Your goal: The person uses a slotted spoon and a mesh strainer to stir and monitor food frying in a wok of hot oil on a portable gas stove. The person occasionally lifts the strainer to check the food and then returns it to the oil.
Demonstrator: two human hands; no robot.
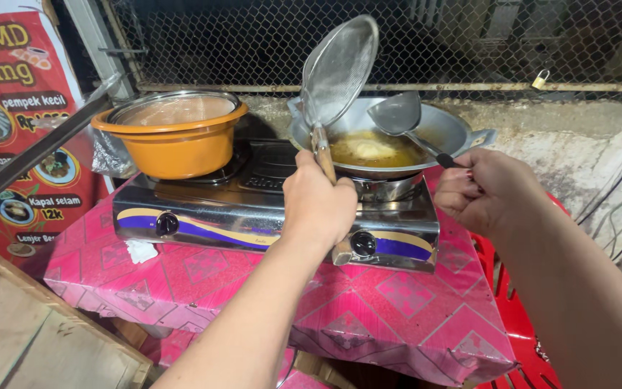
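My left hand [318,205] grips the wooden handle of a round wire-mesh skimmer [340,68], which is raised upright above the near rim of a metal wok [455,130]. My right hand [480,191] is closed on the dark handle of a metal ladle [397,115], whose bowl hangs over the wok. The wok holds yellow oil with a pale piece of food [372,150] floating in it. It sits on the right burner of a two-burner steel gas stove [246,209].
An orange pot with a glass lid [174,137] stands on the left burner. The stove rests on a table with a pink patterned cloth [368,310]. Wire mesh fencing [253,43] runs behind. A red plastic chair [520,331] is at right, a wooden crate [30,331] at left.
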